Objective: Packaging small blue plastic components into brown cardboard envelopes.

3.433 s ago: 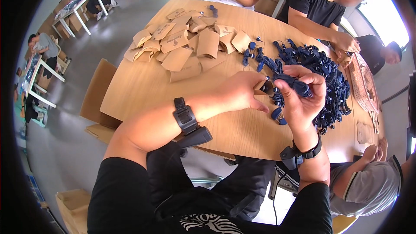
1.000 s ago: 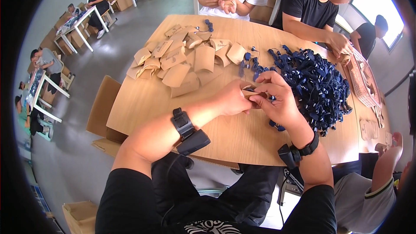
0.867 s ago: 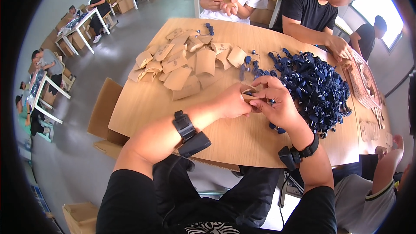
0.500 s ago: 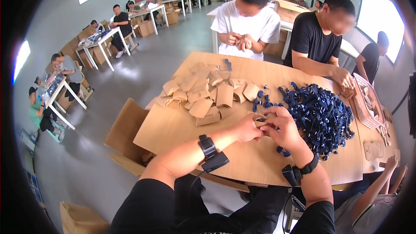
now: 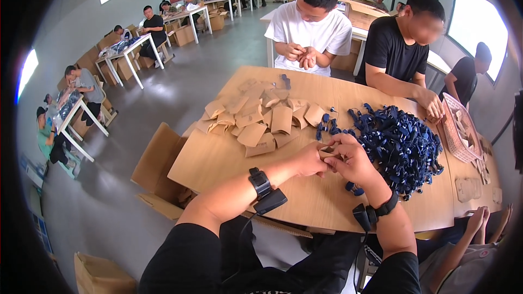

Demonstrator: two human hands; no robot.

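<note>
Between my two hands, above the table [image 5: 239,174], is a small brown cardboard box [image 5: 327,154]. My left hand [image 5: 309,160] grips its left side with bent fingers. My right hand [image 5: 351,160] pinches it from the right, near its upper end. Most of the box is covered by my fingers. Just right of my right hand lies a big heap of dark blue corded items [image 5: 403,147], their kind too small to make out. Beyond my left hand spreads a pile of brown pillow-shaped cardboard boxes [image 5: 261,117].
Two people stand across the table, one in a white shirt [image 5: 310,27], one in black [image 5: 395,49]. A pink basket [image 5: 460,128] with brown pieces stands at the right. An open carton [image 5: 158,163] is at the table's left edge. Another person's hands [image 5: 479,219] are at lower right.
The dark contents seen at the box's opening are no longer visible, and my right fingers have shifted slightly at its end. The black-shirted person's hand has moved slightly beside the basket.
</note>
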